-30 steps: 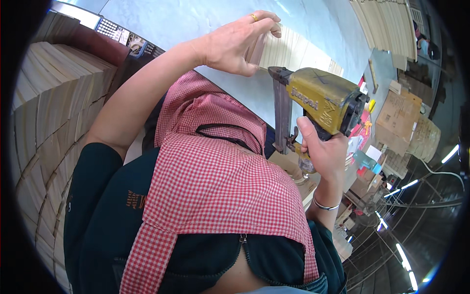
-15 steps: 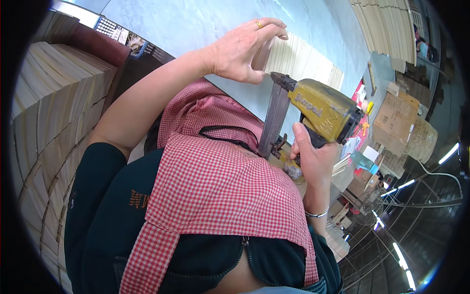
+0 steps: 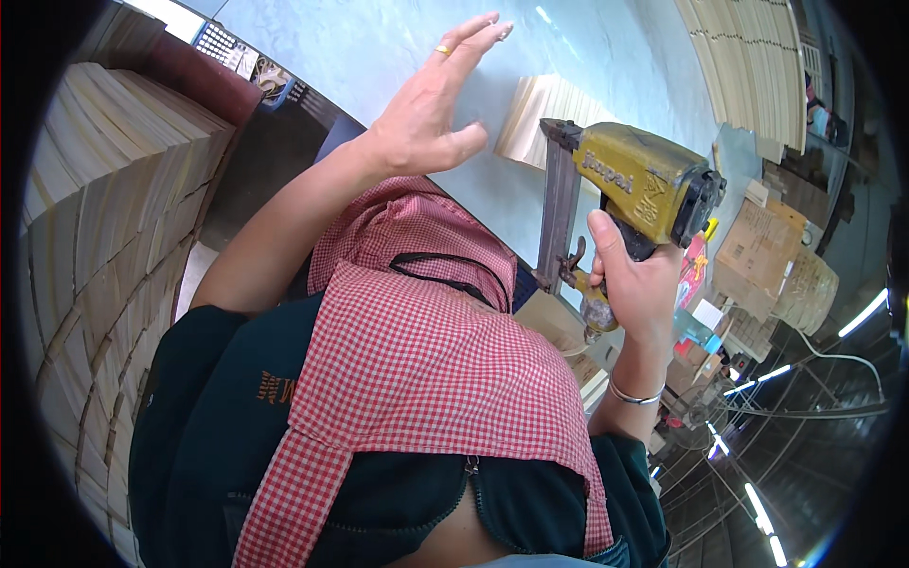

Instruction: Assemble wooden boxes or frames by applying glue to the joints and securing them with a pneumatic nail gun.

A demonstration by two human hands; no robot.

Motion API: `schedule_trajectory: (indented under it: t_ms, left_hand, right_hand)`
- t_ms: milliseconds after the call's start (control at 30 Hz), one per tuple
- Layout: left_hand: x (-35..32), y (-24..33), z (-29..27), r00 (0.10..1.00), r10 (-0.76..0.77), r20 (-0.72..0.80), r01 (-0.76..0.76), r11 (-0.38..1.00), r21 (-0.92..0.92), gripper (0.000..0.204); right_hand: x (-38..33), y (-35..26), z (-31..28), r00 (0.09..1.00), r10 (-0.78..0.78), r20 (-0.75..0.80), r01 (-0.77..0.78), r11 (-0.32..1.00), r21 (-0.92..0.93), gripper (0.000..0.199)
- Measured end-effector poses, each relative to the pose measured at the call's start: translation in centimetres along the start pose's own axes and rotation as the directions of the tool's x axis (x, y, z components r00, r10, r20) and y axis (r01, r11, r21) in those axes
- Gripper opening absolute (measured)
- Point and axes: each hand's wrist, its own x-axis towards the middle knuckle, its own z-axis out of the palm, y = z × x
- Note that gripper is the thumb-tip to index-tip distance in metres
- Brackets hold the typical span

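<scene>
A yellow and black nail gun (image 3: 639, 175) is gripped in my right hand (image 3: 642, 279), fingers wrapped round its handle. Its dark nose and long magazine point toward the worktop. Just beyond the nose lies a row of pale wooden slats (image 3: 542, 112), packed side by side and partly covered by the gun. My left hand (image 3: 426, 114) hovers left of the slats, apart from them, with thumb and fingers spread and nothing held.
The worktop (image 3: 379, 43) is pale blue-grey. Tall stacks of wooden boards (image 3: 104, 161) stand at the left, and another board stack (image 3: 743, 66) sits at the far right. A blue basket (image 3: 275, 83) is at the upper left; cardboard boxes (image 3: 757, 241) are at the right.
My left hand has drawn away leftward from the end of the slats, its fingers spreading. The nail gun in my right hand has shifted slightly right and up.
</scene>
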Motion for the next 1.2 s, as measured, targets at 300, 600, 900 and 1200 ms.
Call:
schedule_trajectory:
  t_ms: [300,600,900,1200]
  left_hand:
    - [-1.4,-0.9,-1.8,0.999,-0.028,-0.035,0.027,0.999,-0.028,0.09]
    - [-1.0,0.1,-0.1,0.993,-0.111,-0.048,0.107,0.991,-0.086,0.09]
    - [-0.7,1.5,3.0,0.963,-0.261,-0.061,0.268,0.942,0.201,0.101]
    - [-0.8,1.3,2.8,0.959,-0.282,-0.036,0.284,0.941,0.182,0.1]
  right_hand:
    - [1.0,-0.3,1.1,0.998,-0.06,-0.009,0.059,0.997,-0.041,0.031]
    - [1.9,-0.7,0.1,0.997,-0.065,0.036,0.069,0.988,-0.136,0.034]
    - [5.6,-2.2,-1.3,0.998,-0.053,0.034,0.057,0.99,-0.125,0.037]
    - [6.7,-2.0,-1.4,0.998,-0.039,0.059,0.045,0.993,-0.113,0.038]
